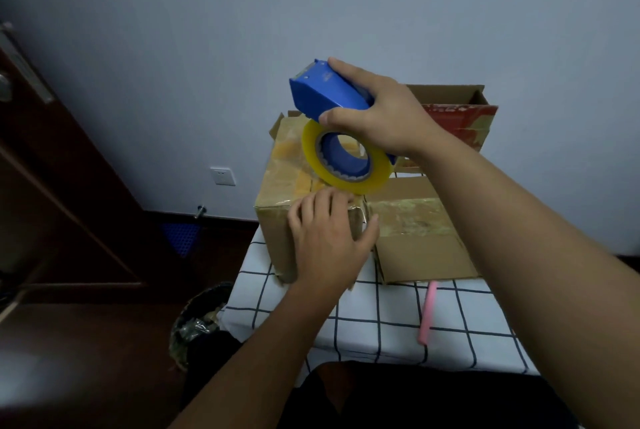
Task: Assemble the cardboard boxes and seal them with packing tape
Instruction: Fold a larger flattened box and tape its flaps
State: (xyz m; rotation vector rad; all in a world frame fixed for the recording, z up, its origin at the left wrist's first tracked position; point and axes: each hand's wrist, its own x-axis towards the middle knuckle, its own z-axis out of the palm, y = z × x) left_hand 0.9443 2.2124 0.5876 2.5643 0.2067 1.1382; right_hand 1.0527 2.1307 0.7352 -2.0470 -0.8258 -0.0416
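right hand holds tape dispenser; left hand seemingly presses box.

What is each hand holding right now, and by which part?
The right hand grips the blue tape dispenser around its body. The left hand holds nothing, resting on the taped box.

No text, number or brand can be read here. The blue tape dispenser carries a small embossed mark on its side, but it is too blurred to read. The red printed box at the back shows only pale, unclear shapes, not legible letters.
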